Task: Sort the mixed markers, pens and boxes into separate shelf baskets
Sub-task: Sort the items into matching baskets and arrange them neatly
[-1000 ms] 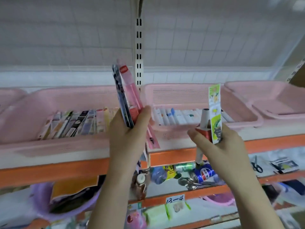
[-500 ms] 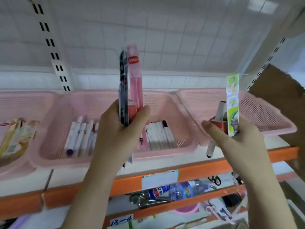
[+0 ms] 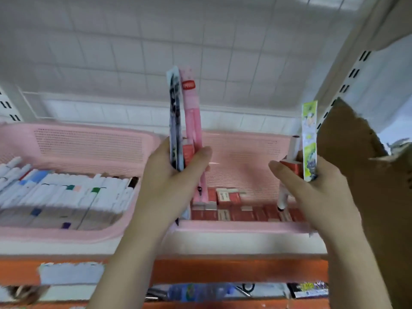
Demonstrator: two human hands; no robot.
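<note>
My left hand [image 3: 171,181] grips two upright pen packs, a dark patterned one [image 3: 175,121] and a pink one [image 3: 191,112], in front of the gap between two pink baskets. My right hand [image 3: 312,192] holds a small red box [image 3: 292,167], a white marker [image 3: 293,146] and a green-and-white pen pack [image 3: 309,134] over the right basket [image 3: 240,148]. That basket holds several red boxes [image 3: 234,208]. The left basket [image 3: 89,143] holds several white markers [image 3: 66,197].
The baskets stand on a white shelf with an orange front edge [image 3: 200,270] bearing a blurred label [image 3: 71,273]. Torn brown cardboard [image 3: 367,175] rises close at the right. A water bottle [image 3: 196,292] and scissors [image 3: 245,288] lie on the shelf below.
The view has swung further right: the marker basket now sits at the left and the basket with red boxes is in front. Both hands keep their items upright.
</note>
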